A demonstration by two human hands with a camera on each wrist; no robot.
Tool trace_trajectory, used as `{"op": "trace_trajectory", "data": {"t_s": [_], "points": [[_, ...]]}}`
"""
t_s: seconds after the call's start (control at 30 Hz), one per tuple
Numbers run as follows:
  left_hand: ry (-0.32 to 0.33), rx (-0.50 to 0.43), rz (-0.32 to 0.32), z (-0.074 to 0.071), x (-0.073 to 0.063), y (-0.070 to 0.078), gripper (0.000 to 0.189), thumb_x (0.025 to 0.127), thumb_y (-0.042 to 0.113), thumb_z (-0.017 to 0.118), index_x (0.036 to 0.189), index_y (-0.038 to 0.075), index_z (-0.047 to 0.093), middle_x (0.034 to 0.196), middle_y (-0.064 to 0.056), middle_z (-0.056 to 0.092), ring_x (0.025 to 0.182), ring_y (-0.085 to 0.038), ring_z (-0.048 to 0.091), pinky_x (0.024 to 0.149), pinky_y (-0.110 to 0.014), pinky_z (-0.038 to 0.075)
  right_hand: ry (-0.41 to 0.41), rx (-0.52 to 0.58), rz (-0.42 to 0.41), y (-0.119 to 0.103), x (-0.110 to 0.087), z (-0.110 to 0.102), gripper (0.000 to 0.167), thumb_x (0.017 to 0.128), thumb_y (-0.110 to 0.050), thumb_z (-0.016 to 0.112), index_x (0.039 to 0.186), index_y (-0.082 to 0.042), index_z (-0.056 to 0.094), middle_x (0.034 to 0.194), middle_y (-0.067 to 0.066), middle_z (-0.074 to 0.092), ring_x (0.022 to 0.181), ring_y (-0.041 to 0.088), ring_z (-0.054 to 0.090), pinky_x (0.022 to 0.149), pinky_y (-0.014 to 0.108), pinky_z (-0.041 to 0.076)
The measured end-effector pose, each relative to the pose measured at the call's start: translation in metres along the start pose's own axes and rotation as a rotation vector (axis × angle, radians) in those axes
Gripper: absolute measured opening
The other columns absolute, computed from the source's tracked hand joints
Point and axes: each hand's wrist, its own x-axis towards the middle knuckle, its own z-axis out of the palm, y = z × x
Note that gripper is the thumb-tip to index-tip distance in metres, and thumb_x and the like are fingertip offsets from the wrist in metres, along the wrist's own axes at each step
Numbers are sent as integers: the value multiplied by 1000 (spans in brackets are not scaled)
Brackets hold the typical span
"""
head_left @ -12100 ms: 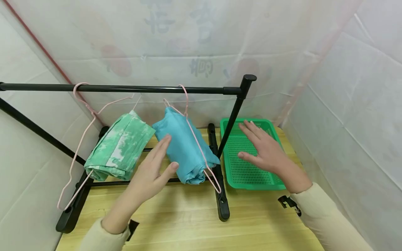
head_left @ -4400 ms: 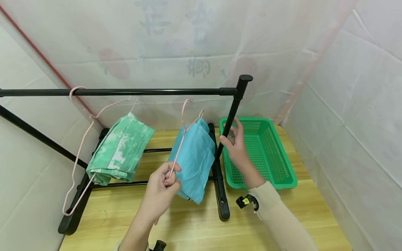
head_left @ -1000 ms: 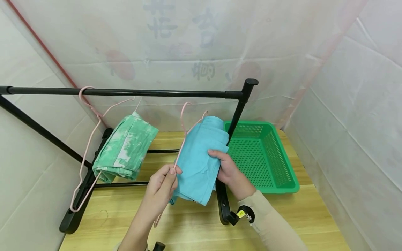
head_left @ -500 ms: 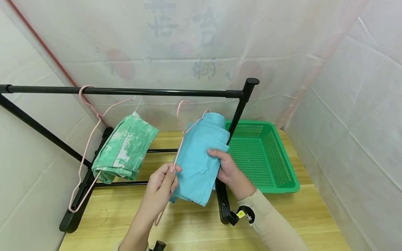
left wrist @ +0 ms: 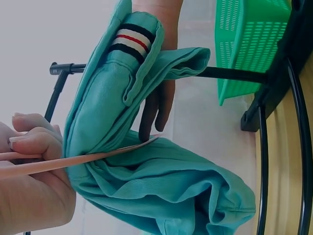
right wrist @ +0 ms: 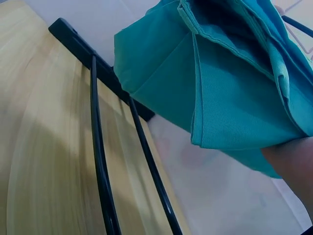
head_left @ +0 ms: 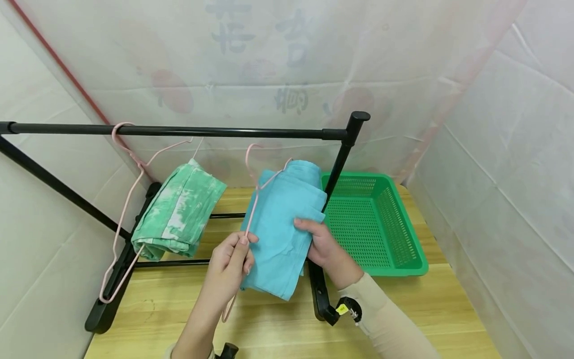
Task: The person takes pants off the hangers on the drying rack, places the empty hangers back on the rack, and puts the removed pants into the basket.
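My left hand (head_left: 229, 264) pinches one side of a pink hanger (head_left: 253, 209), whose hook stands off the rail, just below it in the head view. Over the hanger lies a folded blue garment (head_left: 280, 244). My right hand (head_left: 325, 252) grips its right side, thumb on the front and fingers hidden behind. The left wrist view shows striped trim on the garment (left wrist: 98, 112), the hanger running through it. In the right wrist view the layered cloth (right wrist: 239, 98) hides most of the hand. Left of these, a green-and-white folded garment (head_left: 177, 212) hangs on another pink hanger (head_left: 118, 234).
A black rack has a top rail (head_left: 215, 131), an upright (head_left: 341, 159) behind the blue garment and feet (head_left: 105, 304) on the wooden table (head_left: 269, 329). A green perforated basket (head_left: 372, 229) stands at the right. White sheets (head_left: 493, 164) enclose the back and sides.
The blue garment's hanger was on the rail and has come off it. My right hand has left the upright and taken hold of the garment. Lately hanger and garment shifted slightly left.
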Motion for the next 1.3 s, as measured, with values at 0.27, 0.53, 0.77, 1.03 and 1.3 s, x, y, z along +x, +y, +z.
{"op": "trace_trajectory", "data": {"t_s": [0.27, 0.53, 0.77, 1.03, 1.3], "points": [[54, -4, 2, 0, 3, -1, 30, 110, 21, 39, 108, -1, 60, 61, -6, 47, 45, -10, 36, 38, -26, 31, -69, 17, -85, 7, -3, -2, 29, 93, -3, 48, 119, -15, 51, 109, -4, 65, 97, 11, 66, 90, 27, 54], [79, -30, -15, 0, 6, -3, 30, 110, 20, 39, 108, -3, 59, 60, -5, 47, 44, -8, 35, 37, -25, 31, -100, 29, -120, 11, -7, -3, 34, 91, 0, 47, 120, -16, 52, 112, -4, 65, 100, 11, 66, 93, 28, 53], [115, -68, -1, -3, 7, -7, 31, 110, 18, 39, 109, -6, 58, 61, -5, 47, 43, -8, 33, 37, -24, 29, -105, 31, -131, 14, -12, -4, 35, 90, 0, 48, 119, -18, 54, 112, -6, 65, 100, 9, 65, 93, 26, 52], [152, -92, -30, -3, 8, -10, 33, 110, 21, 39, 111, -6, 58, 62, -5, 47, 44, -7, 34, 37, -23, 29, -108, 25, -112, 17, -15, -5, 36, 89, -1, 49, 119, -19, 54, 112, -7, 64, 101, 9, 65, 93, 26, 52], [159, -110, -30, -3, 12, -14, 32, 110, 19, 39, 112, -7, 57, 62, -4, 47, 44, -7, 34, 37, -22, 30, -119, 0, -108, 17, -15, -7, 37, 87, -1, 50, 118, -19, 57, 111, -7, 65, 100, 8, 65, 94, 25, 51]]}}
